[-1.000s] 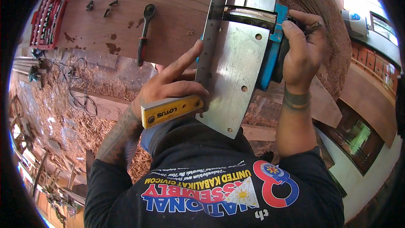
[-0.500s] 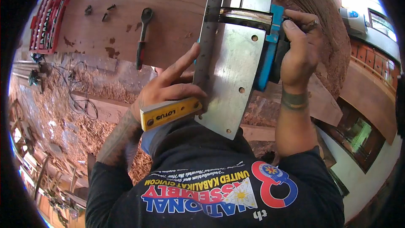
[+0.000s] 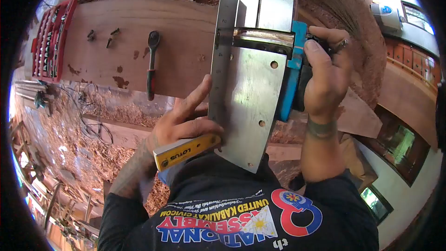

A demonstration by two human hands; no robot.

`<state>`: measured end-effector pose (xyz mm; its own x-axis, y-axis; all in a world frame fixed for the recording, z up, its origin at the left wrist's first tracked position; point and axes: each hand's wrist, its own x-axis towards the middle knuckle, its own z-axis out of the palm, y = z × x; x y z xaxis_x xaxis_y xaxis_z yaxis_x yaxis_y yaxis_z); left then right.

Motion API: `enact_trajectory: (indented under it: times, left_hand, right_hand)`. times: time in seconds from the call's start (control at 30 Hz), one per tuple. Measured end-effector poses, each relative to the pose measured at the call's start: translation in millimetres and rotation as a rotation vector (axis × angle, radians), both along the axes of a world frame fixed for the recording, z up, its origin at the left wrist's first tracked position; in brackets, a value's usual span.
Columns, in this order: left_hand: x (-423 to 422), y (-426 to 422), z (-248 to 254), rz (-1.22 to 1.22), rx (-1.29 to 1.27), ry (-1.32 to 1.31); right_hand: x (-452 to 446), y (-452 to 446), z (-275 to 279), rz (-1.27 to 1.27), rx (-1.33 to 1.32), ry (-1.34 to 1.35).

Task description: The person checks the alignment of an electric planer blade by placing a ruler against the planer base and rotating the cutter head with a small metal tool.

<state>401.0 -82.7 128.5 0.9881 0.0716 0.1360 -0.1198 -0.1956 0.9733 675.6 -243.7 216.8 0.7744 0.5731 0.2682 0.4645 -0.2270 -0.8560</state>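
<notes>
An upturned planer with a blue body [image 3: 289, 94] shows its metal sole [image 3: 255, 88] and the cutter slot across it. A steel square blade [image 3: 223, 60] stands along the sole's left edge. Its yellow handle [image 3: 186, 152] lies at my left hand [image 3: 183, 118], whose fingers hold the square against the planer, the index finger stretched along the blade. My right hand [image 3: 327, 72] grips a dark part at the planer's right side, thumb and fingers closed round it.
On the wooden board [image 3: 181, 56] lie a ratchet wrench [image 3: 152, 60], small bolts [image 3: 112, 37] and a red socket case [image 3: 53, 42]. Wood shavings [image 3: 88, 153] and a cable [image 3: 100, 130] are on the ground at the left. A window [image 3: 402, 148] is at the right.
The planer, square, hands and board all appear lower in the view, and the planer slightly further left. Both hands keep their hold.
</notes>
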Motion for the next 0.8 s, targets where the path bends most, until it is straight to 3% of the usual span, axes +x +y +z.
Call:
enact_trajectory:
  times: [0.67, 0.8]
  left_hand:
    - [1, 0, 8, -0.007, -0.071, 0.020]
    - [-8, -17, -12, 0.089, -0.132, -0.107]
  right_hand:
    - [-2, 0, 11, -0.021, -0.076, 0.121]
    - [19, 5, 52, -0.014, -0.216, -0.278]
